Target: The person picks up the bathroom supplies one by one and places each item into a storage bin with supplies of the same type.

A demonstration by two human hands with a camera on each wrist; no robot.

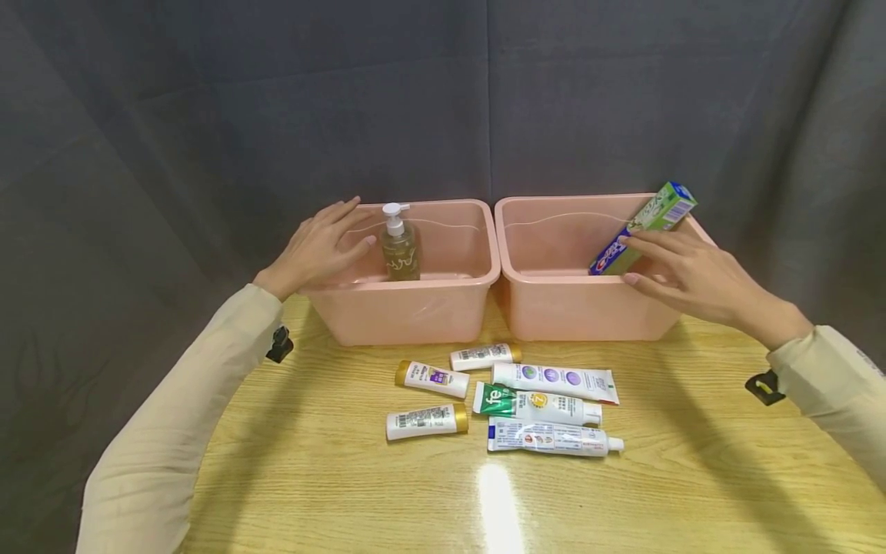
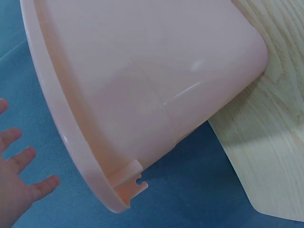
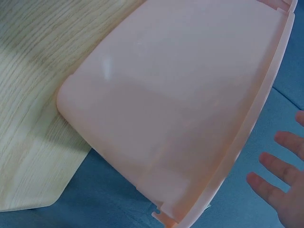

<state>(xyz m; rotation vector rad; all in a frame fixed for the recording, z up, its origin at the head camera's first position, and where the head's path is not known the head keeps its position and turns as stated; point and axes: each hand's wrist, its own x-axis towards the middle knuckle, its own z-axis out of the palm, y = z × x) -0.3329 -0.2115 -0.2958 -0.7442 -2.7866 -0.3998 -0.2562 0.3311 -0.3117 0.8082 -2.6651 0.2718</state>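
My left hand is held over the left rim of the left pink bin, fingers extended and spread. Inside that bin a pump bottle with a white pump stands upright, to the right of my thumb. My right hand hovers above the right side of the right pink bin. A green and blue toothpaste box leans in that bin, its upper end above the rim; my fingertips overlap it in the head view. In the right wrist view the fingers are spread, with nothing between them.
On the wooden table, before the bins, lie three small white tubes with gold caps and, to their right, three toothpaste tubes. A dark curtain hangs close behind the bins.
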